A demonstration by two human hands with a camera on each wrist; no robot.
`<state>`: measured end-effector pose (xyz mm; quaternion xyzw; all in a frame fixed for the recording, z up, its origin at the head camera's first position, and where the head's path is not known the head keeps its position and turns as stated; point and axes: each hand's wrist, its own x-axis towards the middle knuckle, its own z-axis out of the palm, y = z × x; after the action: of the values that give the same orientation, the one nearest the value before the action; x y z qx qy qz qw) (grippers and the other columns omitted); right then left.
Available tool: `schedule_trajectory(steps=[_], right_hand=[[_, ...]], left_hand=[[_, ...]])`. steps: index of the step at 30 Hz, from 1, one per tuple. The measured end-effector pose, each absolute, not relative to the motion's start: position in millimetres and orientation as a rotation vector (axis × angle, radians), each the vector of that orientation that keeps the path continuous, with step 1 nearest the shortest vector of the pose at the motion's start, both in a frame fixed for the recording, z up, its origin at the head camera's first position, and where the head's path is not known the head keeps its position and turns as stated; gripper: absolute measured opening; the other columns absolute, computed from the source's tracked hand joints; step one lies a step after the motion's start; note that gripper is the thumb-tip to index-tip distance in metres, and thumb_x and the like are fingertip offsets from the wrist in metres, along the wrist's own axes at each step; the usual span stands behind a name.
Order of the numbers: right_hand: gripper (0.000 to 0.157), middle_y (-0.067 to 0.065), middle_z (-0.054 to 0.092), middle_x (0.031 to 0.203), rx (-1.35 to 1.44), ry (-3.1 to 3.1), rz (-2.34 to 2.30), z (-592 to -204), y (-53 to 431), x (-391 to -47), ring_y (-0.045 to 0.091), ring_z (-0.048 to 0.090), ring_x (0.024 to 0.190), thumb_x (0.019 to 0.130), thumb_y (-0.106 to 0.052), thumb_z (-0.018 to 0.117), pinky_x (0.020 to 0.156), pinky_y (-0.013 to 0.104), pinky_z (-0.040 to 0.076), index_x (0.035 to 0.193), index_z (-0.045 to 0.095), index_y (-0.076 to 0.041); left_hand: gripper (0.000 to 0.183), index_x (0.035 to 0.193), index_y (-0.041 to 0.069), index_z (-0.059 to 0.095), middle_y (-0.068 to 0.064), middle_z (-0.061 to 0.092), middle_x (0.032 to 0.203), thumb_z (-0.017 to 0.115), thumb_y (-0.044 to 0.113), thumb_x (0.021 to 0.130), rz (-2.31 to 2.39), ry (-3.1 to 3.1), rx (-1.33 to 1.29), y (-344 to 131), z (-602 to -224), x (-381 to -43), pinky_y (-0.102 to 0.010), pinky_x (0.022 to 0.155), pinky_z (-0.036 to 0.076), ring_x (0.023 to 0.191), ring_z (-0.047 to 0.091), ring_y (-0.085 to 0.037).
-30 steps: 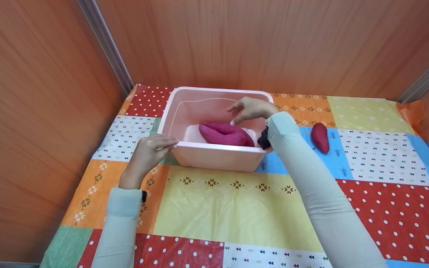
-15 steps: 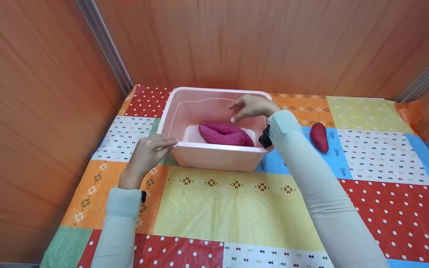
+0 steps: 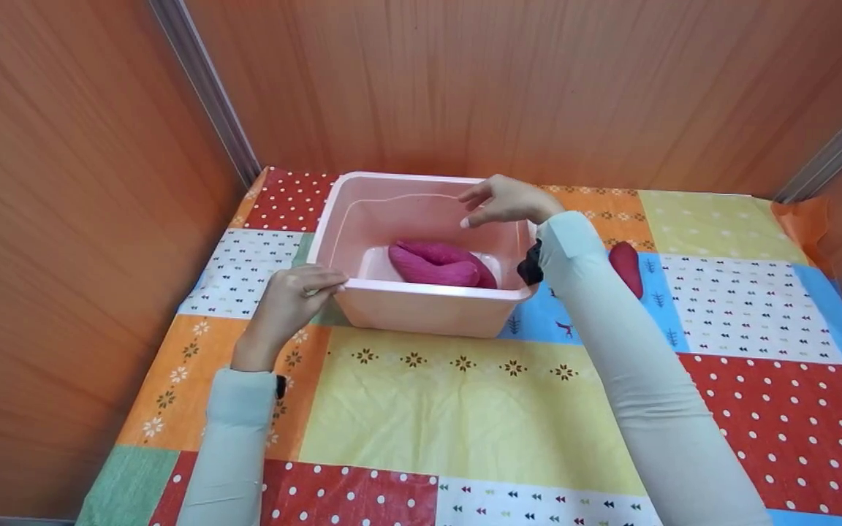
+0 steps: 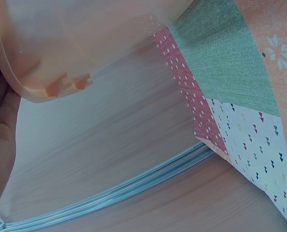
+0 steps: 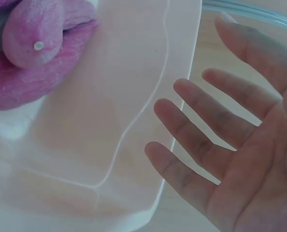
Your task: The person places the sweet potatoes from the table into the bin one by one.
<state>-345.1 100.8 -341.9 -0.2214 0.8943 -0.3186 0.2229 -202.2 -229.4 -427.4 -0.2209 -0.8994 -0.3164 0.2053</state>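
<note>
Several magenta sweet potatoes [image 3: 435, 264] lie together on the floor of a pink plastic bin [image 3: 421, 288]. My left hand [image 3: 288, 303] pinches the bin's front left corner, thumb and fingers at the rim. Over the right side of the bin hovers my right hand [image 3: 507, 201], its fingers loosely spread and holding nothing. The right wrist view shows that palm and its separated fingers beside the bin wall, with the sweet potatoes [image 5: 35, 34] farther off at upper left. A single dark red sweet potato [image 3: 627, 269] rests on the cloth right of the bin, partly covered by my right sleeve.
A patchwork-patterned cloth [image 3: 465, 416] covers the table under the bin. Wood-grain panels [image 3: 421, 88] stand close behind the table and at both sides, with metal strips [image 3: 209, 95] at the corners.
My right hand has risen and shifted right, away from the sweet potatoes in the bin. Its sleeve now overlaps the one on the cloth. My left hand has stayed at the rim.
</note>
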Motion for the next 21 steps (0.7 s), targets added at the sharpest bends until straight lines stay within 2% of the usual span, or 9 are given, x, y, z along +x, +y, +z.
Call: schedule_trajectory(steps=[4,11,21], right_hand=[[0.056,0.017,0.052,0.140,-0.609,2.472,-0.917,-339,109,-347,0.032,0.054,0.124,0.088,-0.025,0.071,0.102,0.048,0.050,0.138,0.052,-0.009],[0.063,0.013,0.052,0.140,-0.555,2.531,-0.940,-334,122,-347,0.030,0.054,0.121,0.084,-0.033,0.074,0.096,0.044,0.055,0.139,0.052,-0.012],[0.068,0.013,0.052,0.140,-0.480,2.574,-0.938,-333,144,-348,0.032,0.049,0.125,0.082,-0.036,0.075,0.101,0.051,0.050,0.140,0.049,-0.011]], left_hand=[[0.022,0.101,0.008,0.076,-0.011,0.075,0.099,0.075,0.004,0.080,-0.874,-2.507,-0.618,-230,-428,-203,-0.038,0.086,0.059,0.095,0.070,-0.027],[0.022,0.102,0.009,0.076,-0.011,0.075,0.100,0.075,0.005,0.081,-0.877,-2.505,-0.623,-231,-428,-203,-0.039,0.086,0.059,0.096,0.070,-0.027],[0.021,0.102,0.009,0.076,-0.012,0.074,0.100,0.074,0.004,0.082,-0.868,-2.484,-0.646,-233,-428,-203,-0.037,0.087,0.058,0.096,0.070,-0.028]])
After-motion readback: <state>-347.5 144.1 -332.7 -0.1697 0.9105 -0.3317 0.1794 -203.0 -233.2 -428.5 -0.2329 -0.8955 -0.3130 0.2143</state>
